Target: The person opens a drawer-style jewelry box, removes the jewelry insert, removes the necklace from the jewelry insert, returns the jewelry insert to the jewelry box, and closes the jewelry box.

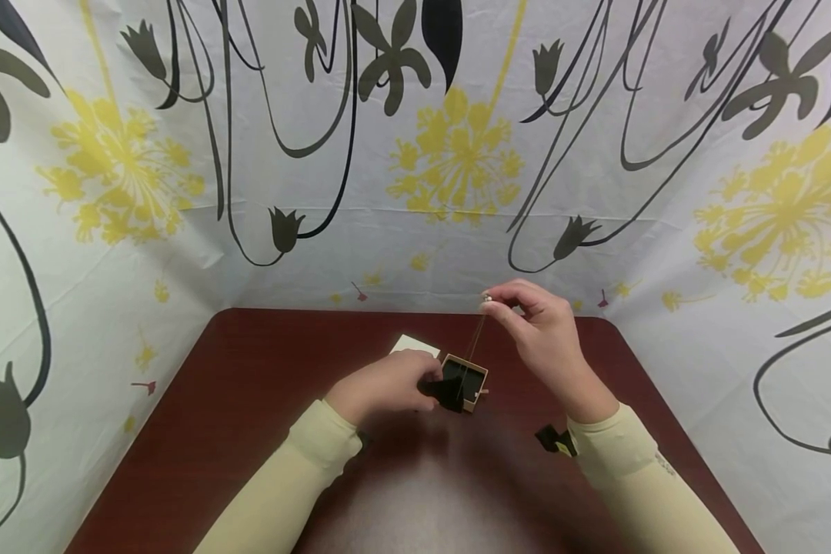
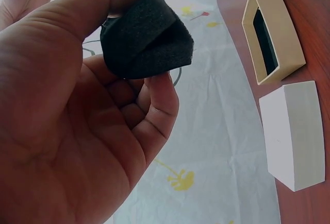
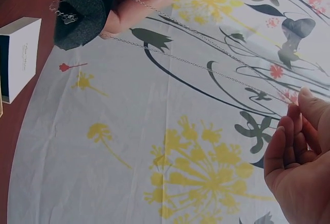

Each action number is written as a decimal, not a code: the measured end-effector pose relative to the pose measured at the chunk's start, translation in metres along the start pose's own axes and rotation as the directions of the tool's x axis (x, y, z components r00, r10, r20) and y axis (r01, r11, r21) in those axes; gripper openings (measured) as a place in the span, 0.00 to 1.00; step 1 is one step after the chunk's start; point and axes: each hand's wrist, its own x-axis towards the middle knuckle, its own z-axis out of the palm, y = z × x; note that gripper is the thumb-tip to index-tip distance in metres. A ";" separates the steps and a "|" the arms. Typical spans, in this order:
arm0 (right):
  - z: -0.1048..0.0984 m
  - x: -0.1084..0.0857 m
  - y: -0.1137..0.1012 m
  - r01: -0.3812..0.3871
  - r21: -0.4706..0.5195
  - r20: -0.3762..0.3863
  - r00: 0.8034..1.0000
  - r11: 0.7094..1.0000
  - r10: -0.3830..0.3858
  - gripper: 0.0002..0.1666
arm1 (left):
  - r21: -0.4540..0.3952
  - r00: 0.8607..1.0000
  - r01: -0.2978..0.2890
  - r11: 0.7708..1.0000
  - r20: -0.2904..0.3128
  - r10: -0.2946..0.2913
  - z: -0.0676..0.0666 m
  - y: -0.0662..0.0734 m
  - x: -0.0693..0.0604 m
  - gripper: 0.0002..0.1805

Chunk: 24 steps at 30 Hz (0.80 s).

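A thin silver-coloured necklace chain runs in two strands between my hands. My right hand pinches its far end between thumb and forefinger, raised above the table's back edge. In my left hand is a folded black foam pad, gripped between thumb and fingers. The chain's other end gathers in the pad's fold, in the right wrist view. Below and just beyond the pad, the tan box lies with its dark inside showing. Partly behind my left hand is the white box part.
The dark red-brown table has rounded back corners. A white cloth with flower prints hangs behind it and along both sides. A small black and yellow piece shows beside the right sleeve.
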 end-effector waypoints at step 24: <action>-0.018 -0.007 0.012 0.006 -0.025 -0.052 0.999 1.000 -0.007 0.14 | 0.002 1.000 0.007 1.000 0.008 -0.007 -0.002 -0.003 -0.005 0.13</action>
